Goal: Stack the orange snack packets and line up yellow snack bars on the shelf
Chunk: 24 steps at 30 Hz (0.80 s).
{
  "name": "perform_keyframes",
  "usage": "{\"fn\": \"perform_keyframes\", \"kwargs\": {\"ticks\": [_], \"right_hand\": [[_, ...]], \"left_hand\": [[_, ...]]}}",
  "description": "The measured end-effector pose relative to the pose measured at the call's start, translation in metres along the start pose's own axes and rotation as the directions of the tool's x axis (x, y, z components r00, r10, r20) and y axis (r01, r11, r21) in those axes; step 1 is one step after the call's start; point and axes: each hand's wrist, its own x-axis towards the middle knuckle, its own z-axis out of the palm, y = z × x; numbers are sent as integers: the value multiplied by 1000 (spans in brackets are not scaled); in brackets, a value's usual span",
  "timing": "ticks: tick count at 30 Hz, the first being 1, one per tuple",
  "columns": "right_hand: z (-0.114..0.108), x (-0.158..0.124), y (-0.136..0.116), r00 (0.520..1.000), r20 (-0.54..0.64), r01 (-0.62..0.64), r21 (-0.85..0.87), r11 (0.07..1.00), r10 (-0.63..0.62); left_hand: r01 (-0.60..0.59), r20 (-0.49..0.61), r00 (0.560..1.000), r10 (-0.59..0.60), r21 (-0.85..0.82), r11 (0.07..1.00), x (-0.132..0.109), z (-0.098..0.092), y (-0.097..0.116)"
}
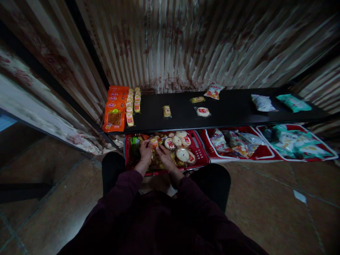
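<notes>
Over the left red basket (200, 152), my left hand (145, 152) and my right hand (165, 157) are both closed on a small wrapped yellow snack (154, 143) with a red label. The fingertips of each hand pinch it from opposite sides. Round white wrapped crackers (182, 154) and yellow packets fill the basket around my hands. A green packet (135, 143) lies at its left side. What is under my palms is hidden.
A black shelf (180, 118) runs behind the baskets. Orange snack bags (113, 115) and rows of small yellow packets (129, 118) stand at its left end. A middle basket (271, 153) holds white bags, and a right basket (328, 153) holds teal ones.
</notes>
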Motion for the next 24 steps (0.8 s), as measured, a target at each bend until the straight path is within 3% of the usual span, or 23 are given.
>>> {"fn": "perform_keyframes", "kwargs": {"ticks": [6,13,19,24], "right_hand": [[8,7,3,999,-21,-42,253,967,49],[10,8,-6,997,-22,-67,341,938,79],[10,5,-21,997,-78,12,273,962,10],[8,7,-30,987,-119,122,105,987,-110]], "left_hand": [[-54,9,999,54,2,999,3,4,15],[-81,45,996,81,7,997,2,6,25],[-194,37,981,191,80,978,-3,5,27],[-171,57,985,165,116,978,-4,6,23]]}}
